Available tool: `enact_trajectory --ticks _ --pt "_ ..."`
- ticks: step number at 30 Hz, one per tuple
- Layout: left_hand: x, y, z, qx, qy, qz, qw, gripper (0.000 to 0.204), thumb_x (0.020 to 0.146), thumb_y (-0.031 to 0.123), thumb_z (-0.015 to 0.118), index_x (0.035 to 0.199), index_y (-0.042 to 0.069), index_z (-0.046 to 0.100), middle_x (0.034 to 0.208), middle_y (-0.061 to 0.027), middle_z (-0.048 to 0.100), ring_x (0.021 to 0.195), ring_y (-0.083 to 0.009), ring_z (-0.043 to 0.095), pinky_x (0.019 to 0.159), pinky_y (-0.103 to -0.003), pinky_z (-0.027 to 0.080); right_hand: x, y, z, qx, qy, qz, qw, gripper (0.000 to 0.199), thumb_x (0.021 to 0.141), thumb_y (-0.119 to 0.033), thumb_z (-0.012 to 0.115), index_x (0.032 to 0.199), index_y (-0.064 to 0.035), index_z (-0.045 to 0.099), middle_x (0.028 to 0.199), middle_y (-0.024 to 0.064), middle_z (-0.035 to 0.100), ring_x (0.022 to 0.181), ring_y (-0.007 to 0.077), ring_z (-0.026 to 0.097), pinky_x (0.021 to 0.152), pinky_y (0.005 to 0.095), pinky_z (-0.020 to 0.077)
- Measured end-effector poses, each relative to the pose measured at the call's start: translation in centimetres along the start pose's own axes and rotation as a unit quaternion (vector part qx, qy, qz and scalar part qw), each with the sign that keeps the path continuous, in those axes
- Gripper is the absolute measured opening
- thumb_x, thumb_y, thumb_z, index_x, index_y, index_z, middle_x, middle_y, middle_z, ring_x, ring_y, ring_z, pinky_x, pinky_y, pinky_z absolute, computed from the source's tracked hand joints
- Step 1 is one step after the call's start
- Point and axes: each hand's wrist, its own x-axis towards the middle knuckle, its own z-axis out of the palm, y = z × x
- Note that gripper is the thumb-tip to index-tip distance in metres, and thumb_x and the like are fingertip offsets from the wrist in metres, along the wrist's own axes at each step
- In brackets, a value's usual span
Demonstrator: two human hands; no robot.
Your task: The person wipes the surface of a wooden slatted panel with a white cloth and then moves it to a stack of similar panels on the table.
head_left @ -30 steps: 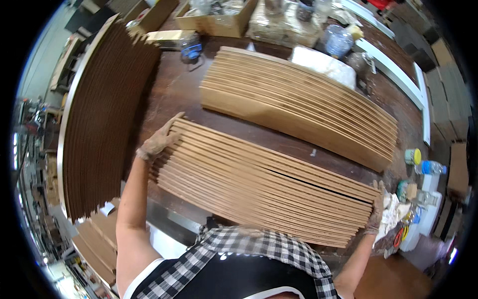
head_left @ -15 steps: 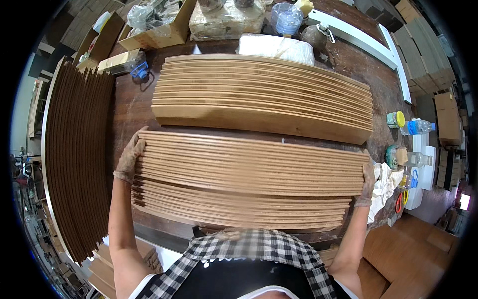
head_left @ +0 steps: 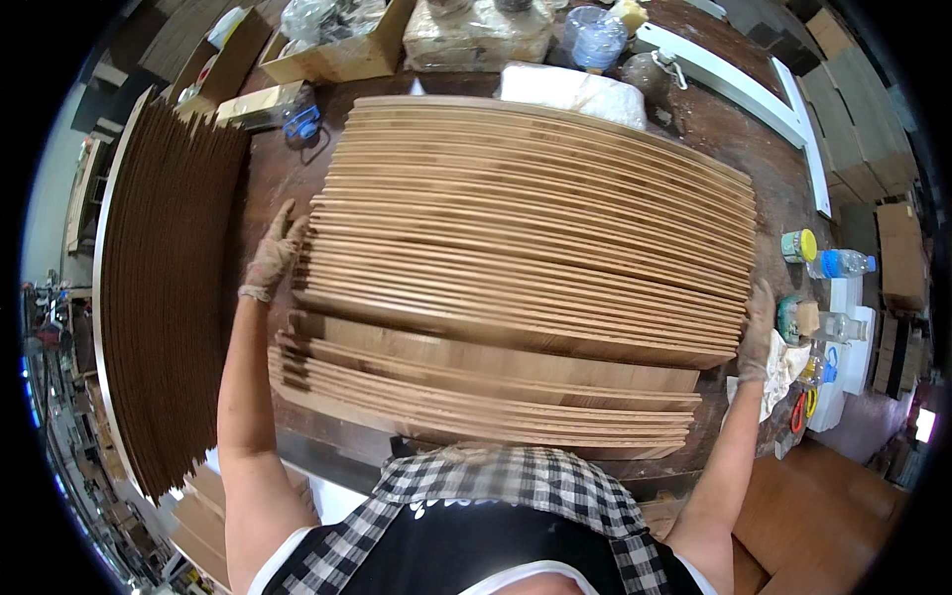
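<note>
Overlapping wooden boards (head_left: 535, 198) form a wide fanned stack across the workbench, their long edges running left to right. My gloved left hand (head_left: 273, 253) is at the left end of this stack, fingers stretched out and somewhat apart. At the opposite end, my gloved right hand (head_left: 759, 332) lies along the board ends with its fingers extended and flat. Both palms face inward, and whether they press on the boards is unclear. Nearer my body, a smaller fanned pile of boards (head_left: 496, 397) lies on the bench, blurred at its left end.
A tall stack of dark-edged boards (head_left: 169, 288) stands at the left. Behind are a cardboard box (head_left: 342, 61) and a white wrapped bundle (head_left: 575, 94). On the right are a yellow-lidded jar (head_left: 798, 246), a plastic bottle (head_left: 843, 264), a white rag (head_left: 778, 372) and a white frame (head_left: 724, 84).
The batch between my hands has moved away from me and joined the far boards in one stack. Fewer boards show in the near pile. My left fingers have straightened.
</note>
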Motion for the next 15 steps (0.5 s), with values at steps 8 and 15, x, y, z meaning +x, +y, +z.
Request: enact_trajectory --ticks 8,15 --pt "-10.6 -1.2 -3.2 -0.225 -0.152 -0.188 0.944 0.057 0.100 0.044 0.059 0.142 0.006 0.054 0.131 -0.0067 0.063 0.122 -0.0176 0.056 0.103 -0.033 0.046 -13.3 0.1 -0.4 -0.004 0.021 0.210 0.977 0.035 0.102 -0.041 0.054 0.113 -0.0085 0.063 0.100 0.0006 0.063 0.076 0.0097 0.057 0.070 0.0248 0.0467" --pt "-12.9 -4.4 -5.1 -0.336 -0.144 -0.144 0.919 0.055 0.102 0.030 0.059 0.148 0.001 0.044 0.138 -0.0084 0.059 0.126 -0.0182 0.054 0.108 -0.030 0.042 -15.4 1.2 -0.2 0.171 -0.009 0.217 0.961 0.046 0.103 -0.032 0.051 0.139 -0.0035 0.054 0.123 0.0055 0.063 0.111 0.0170 0.059 0.094 0.0319 0.0471"
